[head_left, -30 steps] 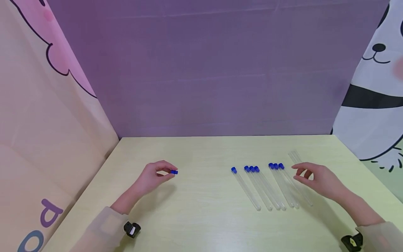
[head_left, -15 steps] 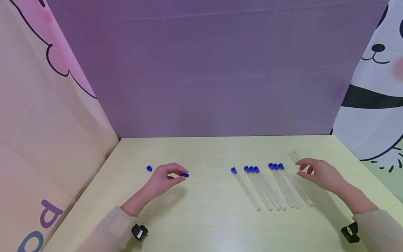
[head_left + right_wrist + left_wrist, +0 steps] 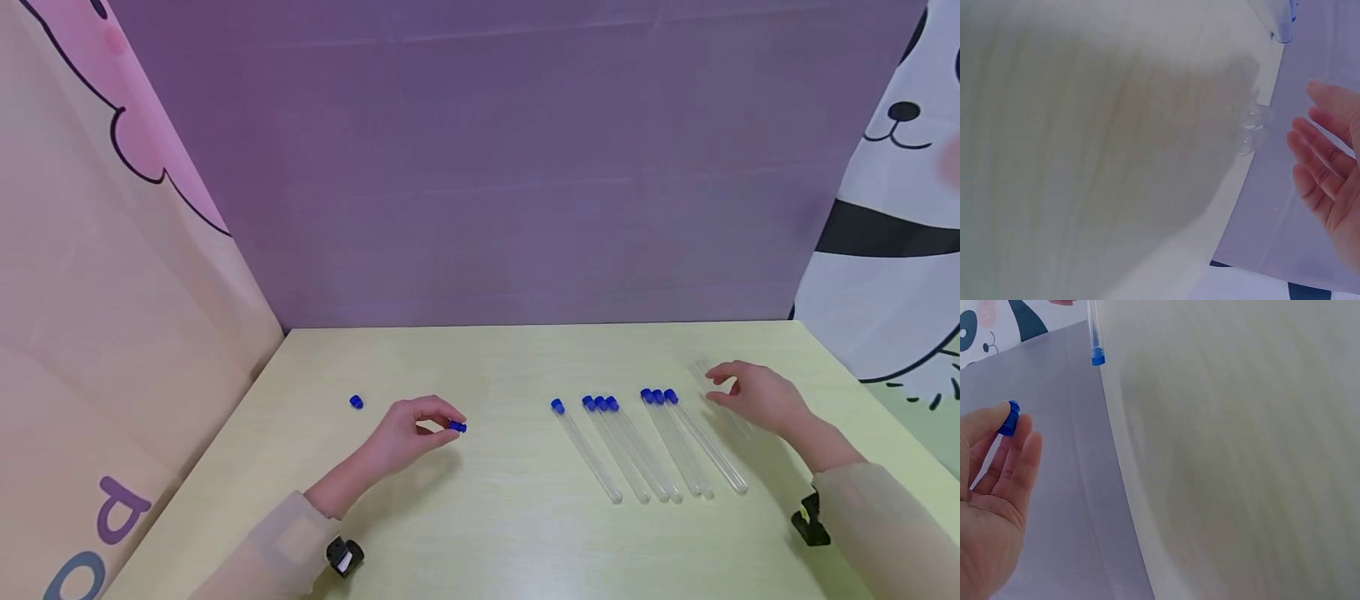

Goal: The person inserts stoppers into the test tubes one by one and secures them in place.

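My left hand (image 3: 405,437) holds a small blue stopper (image 3: 458,427) above the left-middle of the table. In the left wrist view, thumb and fingertips pinch this blue stopper (image 3: 1007,425). Over on the right, my right hand (image 3: 768,404) hovers above clear, uncapped test tubes (image 3: 697,371), partly hiding them. The right wrist view has that right hand (image 3: 1335,156) with fingers bent loosely and nothing between them, apart from the rounded tube ends (image 3: 1250,134). A second blue stopper (image 3: 356,402) lies on the table left of my left hand.
Several test tubes with blue stoppers (image 3: 633,450) lie slanted side by side between my hands, with one capped tube (image 3: 588,454) a little apart at their left. The pale wooden table (image 3: 480,533) ends at a purple backdrop (image 3: 480,167).
My left hand has moved right and slightly nearer with its stopper, uncovering the other stopper on the table. My right hand has shifted right and farther back over the uncapped tubes.
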`<control>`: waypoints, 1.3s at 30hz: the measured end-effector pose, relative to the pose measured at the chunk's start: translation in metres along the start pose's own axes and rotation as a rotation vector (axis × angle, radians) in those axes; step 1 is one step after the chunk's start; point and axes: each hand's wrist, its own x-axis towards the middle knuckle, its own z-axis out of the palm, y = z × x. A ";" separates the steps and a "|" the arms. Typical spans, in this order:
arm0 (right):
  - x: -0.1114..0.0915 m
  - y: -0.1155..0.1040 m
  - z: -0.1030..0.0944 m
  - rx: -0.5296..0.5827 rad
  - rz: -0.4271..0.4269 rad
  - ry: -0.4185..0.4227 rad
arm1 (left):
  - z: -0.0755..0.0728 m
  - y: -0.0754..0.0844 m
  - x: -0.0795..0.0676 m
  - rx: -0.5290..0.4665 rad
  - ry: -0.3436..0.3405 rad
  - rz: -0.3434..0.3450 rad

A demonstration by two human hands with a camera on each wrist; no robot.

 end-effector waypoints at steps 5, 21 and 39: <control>0.002 0.006 0.004 0.000 0.022 -0.008 | 0.003 0.003 0.000 -0.002 -0.017 0.008; 0.007 0.009 0.012 0.043 0.074 -0.071 | 0.006 0.005 0.006 -0.025 -0.080 0.049; 0.011 0.001 0.017 0.055 0.082 -0.131 | 0.024 0.016 0.024 -0.024 -0.134 0.063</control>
